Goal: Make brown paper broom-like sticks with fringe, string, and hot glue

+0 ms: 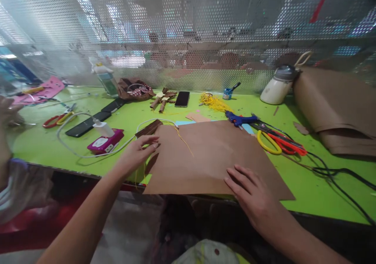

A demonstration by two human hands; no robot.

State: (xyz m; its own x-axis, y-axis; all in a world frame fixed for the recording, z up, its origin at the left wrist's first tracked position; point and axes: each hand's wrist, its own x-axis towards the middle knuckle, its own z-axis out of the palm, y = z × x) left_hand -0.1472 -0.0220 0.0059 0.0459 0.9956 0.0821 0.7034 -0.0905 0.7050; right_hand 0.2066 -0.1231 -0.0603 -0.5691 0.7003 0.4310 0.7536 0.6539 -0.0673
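Here's the big rectangular sheet of plain brown paper (199, 154), lying flat across the bright green tabletop (307, 183), its near-left corner poking just past the table's front edge. The right hand (251, 191) is down on it near the front edge, palm lowered, fingers loosely spread, nothing pinched. Over on the other side, the left hand (139, 152) sits at the sheet's left edge, fingers loose and slightly bent, beside a dark brown, narrow folded strip (149, 128); whether those fingertips actually touch paper, I can't tell. The two hands are well apart.

Now, how does this sheet handle? It looks light, matte and fairly stiff for paper, so I'd expect it to lie steady under a flat palm yet slide readily if pushed. It's no fragile thing, but a hard pinch in the middle could crease it, and a sharp tug might tear an edge. Best hold, I'd judge: thumb and fingers at the two near corners, or opposite side edges, lifted together so the middle doesn't sag.

Watch the surroundings! A thin yellow thread (185, 141) trails across the upper left and could drag along. At the far right corner, the blue hot-glue gun (242, 120) sits right up against the paper, with yellow-and-orange-handled scissors (268, 142) just beside the right edge; either could snag it.
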